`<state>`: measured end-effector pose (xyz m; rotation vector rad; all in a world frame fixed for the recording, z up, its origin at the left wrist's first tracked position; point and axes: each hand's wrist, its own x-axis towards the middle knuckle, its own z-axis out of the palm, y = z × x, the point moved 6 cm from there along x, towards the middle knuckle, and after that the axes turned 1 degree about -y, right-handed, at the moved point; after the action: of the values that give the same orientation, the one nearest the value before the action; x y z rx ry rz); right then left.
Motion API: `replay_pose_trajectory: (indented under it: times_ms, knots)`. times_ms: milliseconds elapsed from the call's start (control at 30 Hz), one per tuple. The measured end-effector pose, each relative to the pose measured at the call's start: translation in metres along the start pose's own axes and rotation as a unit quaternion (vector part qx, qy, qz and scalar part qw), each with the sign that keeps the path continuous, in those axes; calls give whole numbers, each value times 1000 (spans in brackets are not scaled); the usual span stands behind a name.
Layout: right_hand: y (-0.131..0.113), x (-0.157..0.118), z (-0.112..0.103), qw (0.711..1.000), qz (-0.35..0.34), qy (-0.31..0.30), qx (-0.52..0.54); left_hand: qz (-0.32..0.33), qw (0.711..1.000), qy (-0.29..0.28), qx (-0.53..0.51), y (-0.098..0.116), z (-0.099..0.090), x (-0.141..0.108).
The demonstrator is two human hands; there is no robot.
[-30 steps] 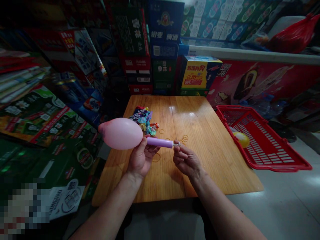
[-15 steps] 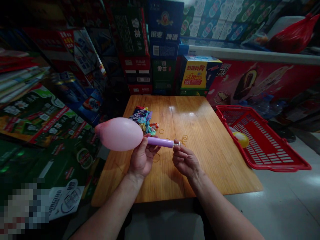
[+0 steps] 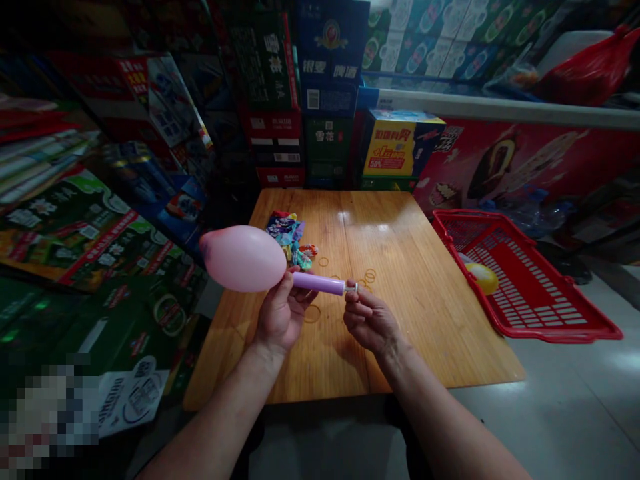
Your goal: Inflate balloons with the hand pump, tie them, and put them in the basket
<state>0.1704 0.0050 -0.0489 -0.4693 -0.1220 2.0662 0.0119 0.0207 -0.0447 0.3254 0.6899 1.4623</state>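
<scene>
A pink, partly inflated balloon (image 3: 245, 259) points left, its neck on the nozzle end of a purple balloon pump (image 3: 320, 283). My left hand (image 3: 281, 310) is closed where the balloon's neck meets the pump, thumb on top; the neck itself is hidden by the fingers. With its fingers closed, my right hand (image 3: 370, 317) grips the pump's handle (image 3: 351, 287) at the right end, the rod nearly all inside the barrel. Both hands are above the wooden table (image 3: 420, 333). Behind the pump lie a pile of uninflated balloons (image 3: 287, 230) and several rubber bands (image 3: 370, 275).
A red shopping basket (image 3: 565, 331) with a yellow balloon (image 3: 483, 279) in it stands right of the table. Stacked beer cartons (image 3: 325, 93) line the back, and more cartons (image 3: 100, 233) crowd the left. A yellow and blue box (image 3: 395, 143) sits behind the table's far edge.
The balloon has swung slightly up and to the right and its tip sits higher. My hands and the pump have shifted a little left; the handle stays close to the barrel.
</scene>
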Motion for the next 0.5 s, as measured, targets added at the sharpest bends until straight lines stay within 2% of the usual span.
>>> replay_pose_trajectory:
  times_ms: [100,233,300,400,500]
  knots:
    - [-15,-5,-1,1000,-3,-5,6,-1,1000,11,-9,14,-7,9]
    - [-28,-7,-5,999,-33,-9,23,57,998,24,-5,35,-10,12]
    - [-19,-3,-6,999,-25,-7,23,51,999,11,2,29,-6,8]
    - [0,2,-5,1000,-4,-2,28,9,1000,-6,7,7,1,0]
    - [2,3,-5,1000,0,9,28,-2,1000,6,4,-1,0,0]
